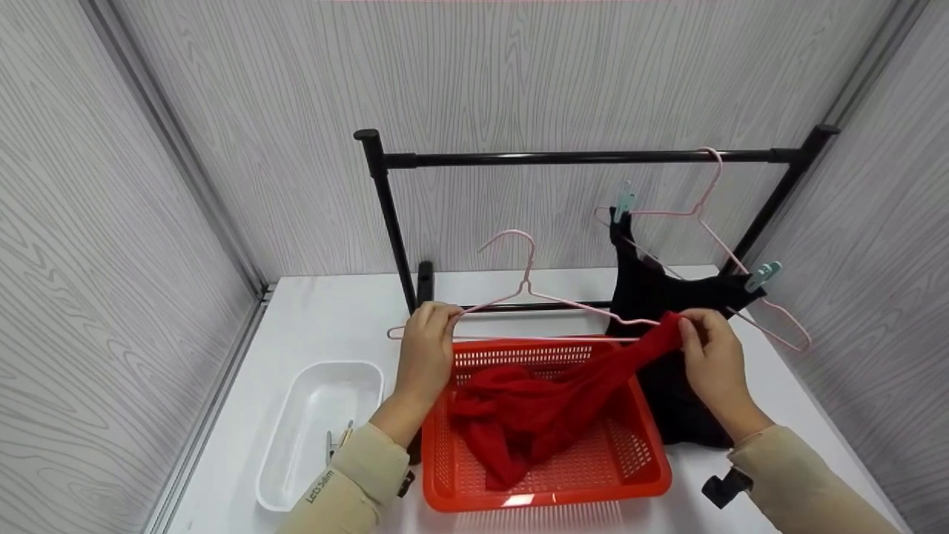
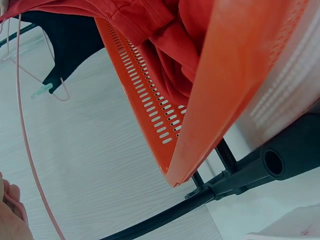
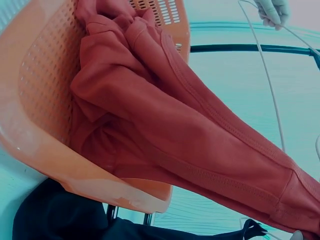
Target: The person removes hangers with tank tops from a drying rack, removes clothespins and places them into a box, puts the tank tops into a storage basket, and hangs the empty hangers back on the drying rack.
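the left hand (image 1: 428, 348) pinches a pink hanger (image 1: 526, 286), the right hand (image 1: 716, 357) a red garment (image 1: 545, 406).

grey wood-grain walls (image 1: 504, 81), white table (image 1: 334, 315)

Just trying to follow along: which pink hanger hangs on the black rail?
The rightmost hanger in the head view, with the black garment clipped on by green pegs. The other hanger is in the left hand, off the rail.

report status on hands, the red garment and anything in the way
Left hand gripping pink hanger. Right hand pinching red garment at hanger's end; bulk in red basket. Black garment hanging close by, possible snag.
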The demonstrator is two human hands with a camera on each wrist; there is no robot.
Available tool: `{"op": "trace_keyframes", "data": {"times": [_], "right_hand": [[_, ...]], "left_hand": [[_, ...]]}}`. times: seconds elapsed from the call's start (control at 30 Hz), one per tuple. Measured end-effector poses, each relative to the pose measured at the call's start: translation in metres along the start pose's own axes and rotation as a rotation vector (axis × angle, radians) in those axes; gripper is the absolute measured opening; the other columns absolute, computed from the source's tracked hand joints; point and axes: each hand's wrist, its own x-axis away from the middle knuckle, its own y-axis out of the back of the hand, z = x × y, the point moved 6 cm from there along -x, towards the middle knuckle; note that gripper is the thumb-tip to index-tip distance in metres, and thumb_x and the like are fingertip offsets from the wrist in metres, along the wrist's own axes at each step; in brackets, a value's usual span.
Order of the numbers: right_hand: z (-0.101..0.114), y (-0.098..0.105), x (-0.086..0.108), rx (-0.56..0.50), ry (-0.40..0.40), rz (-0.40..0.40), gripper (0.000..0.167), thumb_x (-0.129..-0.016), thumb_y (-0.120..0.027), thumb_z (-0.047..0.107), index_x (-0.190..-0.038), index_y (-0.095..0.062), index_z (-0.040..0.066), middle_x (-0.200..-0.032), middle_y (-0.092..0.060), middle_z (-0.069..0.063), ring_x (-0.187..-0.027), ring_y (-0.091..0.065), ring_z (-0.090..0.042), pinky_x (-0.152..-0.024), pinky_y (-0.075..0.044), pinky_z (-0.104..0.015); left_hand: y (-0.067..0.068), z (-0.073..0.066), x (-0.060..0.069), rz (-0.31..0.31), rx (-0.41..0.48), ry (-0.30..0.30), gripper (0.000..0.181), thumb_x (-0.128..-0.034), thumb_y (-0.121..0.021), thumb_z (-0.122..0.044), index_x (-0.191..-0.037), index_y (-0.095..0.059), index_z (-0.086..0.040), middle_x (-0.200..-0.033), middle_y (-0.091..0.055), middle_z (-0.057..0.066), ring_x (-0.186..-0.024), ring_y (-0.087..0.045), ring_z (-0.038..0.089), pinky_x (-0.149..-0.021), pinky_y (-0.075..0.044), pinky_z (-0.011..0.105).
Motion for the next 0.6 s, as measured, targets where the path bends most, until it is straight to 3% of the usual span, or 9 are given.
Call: {"op": "trace_keyframes", "data": {"times": [0.6], "right_hand": [[-0.013,-0.010,0.014,-0.004,-0.098,0.071,0.014,-0.102,-0.055,0.005,-0.108,-0.062,-0.006,-0.095,-0.063,-0.016,-0.072,-0.056,-0.002,-0.061,-0.049,-0.009]], "left_hand": [[0.005,-0.002,-0.003,-0.023,-0.028,-0.001,0.007,-0.0985,-0.062,-0.009,-0.101,-0.067,-0.004,-0.097,-0.062,0.008,-0.094,-0.061,0.028,-0.086,-0.050,0.041]]}}
